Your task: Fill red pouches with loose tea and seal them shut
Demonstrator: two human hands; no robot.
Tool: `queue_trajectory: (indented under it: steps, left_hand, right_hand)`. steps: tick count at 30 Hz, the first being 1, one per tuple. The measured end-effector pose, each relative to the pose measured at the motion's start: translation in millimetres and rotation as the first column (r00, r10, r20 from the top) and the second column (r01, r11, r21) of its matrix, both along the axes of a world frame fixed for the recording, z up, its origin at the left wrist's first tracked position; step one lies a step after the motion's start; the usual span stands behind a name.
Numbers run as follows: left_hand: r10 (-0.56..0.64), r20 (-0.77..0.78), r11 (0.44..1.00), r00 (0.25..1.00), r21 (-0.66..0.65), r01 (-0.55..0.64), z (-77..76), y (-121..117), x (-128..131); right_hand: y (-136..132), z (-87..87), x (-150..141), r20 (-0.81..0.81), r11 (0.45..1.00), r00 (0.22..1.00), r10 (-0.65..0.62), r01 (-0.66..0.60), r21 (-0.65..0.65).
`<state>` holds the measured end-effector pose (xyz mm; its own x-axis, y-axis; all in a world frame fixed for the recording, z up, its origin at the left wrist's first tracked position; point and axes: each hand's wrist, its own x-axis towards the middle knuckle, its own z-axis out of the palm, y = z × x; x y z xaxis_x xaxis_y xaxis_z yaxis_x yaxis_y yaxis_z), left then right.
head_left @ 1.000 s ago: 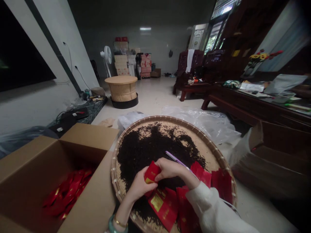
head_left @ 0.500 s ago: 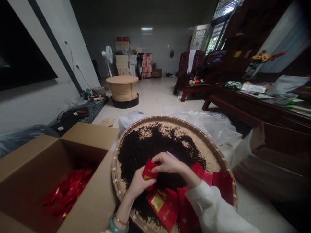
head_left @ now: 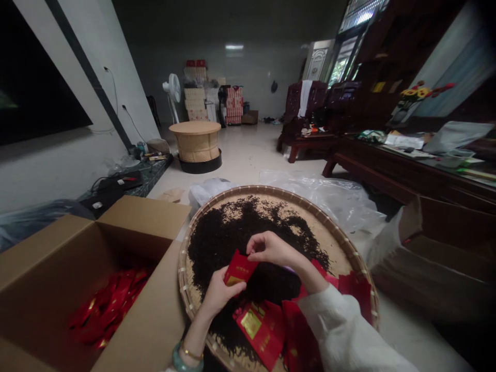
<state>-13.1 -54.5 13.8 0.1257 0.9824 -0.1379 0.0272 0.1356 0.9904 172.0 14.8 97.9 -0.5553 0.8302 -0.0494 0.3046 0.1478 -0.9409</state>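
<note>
Left hand (head_left: 221, 292) low in the frame, fingers and thumb closed around the lower part of a red packet (head_left: 240, 268) with a gold patch; right hand (head_left: 269, 249) just above it, thumb and fingertips pressed together in a pinch on the packet's top edge. Packet held in the air over dark loose tea leaves (head_left: 232, 230), heaped inside a round bamboo winnowing tray (head_left: 271, 190). Other red packets (head_left: 263, 330) lying overlapped along the lower right of the tray, partly on the leaves, close under a white sleeve (head_left: 333, 330). Open cardboard box (head_left: 143, 217) at lower left, just beside the tray rim, with a heap of red packets (head_left: 108, 305) inside. Crumpled clear plastic sheeting (head_left: 329, 199) on the floor behind the tray. Likely trouble: a slip from too light a pinch, with the packet dropping onto the leaves; a torn top edge from too hard a pull between the two hands; leaves swept toward the rim by a dragging sleeve; packets on the tray creased or shifted under the forearm; the tray nudged out of place by a knock against the box wall.
</note>
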Motion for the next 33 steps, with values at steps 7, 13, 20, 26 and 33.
queue_trajectory:
  steps: [7, 13, 20, 26, 33]
  left_hand:
    - [0.132, 0.075, 0.991, 0.988, -0.006, -0.132, -8.9, 2, -7]
    - [0.11, 0.178, 0.99, 0.978, -0.109, -0.091, -4.8, 1, 2]
    - [0.064, 0.16, 0.99, 0.985, -0.136, -0.042, 4.9, -4, 7]
    - [-0.101, 0.204, 0.974, 0.974, -0.179, 0.139, 5.9, -10, 8]
    - [-0.093, 0.227, 0.977, 0.97, -0.167, 0.132, 3.9, -8, 5]
  right_hand:
    - [-4, 2.0, 1, 0.037, 0.945, 0.993, -0.109, 0.092, 0.313]
    - [-28, 21.1, -16, 0.246, 0.809, 0.967, 0.069, -0.199, 0.553]
    - [-13, 8.4, -14, 0.429, 0.887, 0.872, 0.236, -0.374, 0.273]
    - [-10, 1.3, -13, 0.46, 0.911, 0.836, 0.3, -0.394, 0.123]
    - [-12, 5.4, -12, 0.374, 0.92, 0.884, 0.28, -0.359, 0.159]
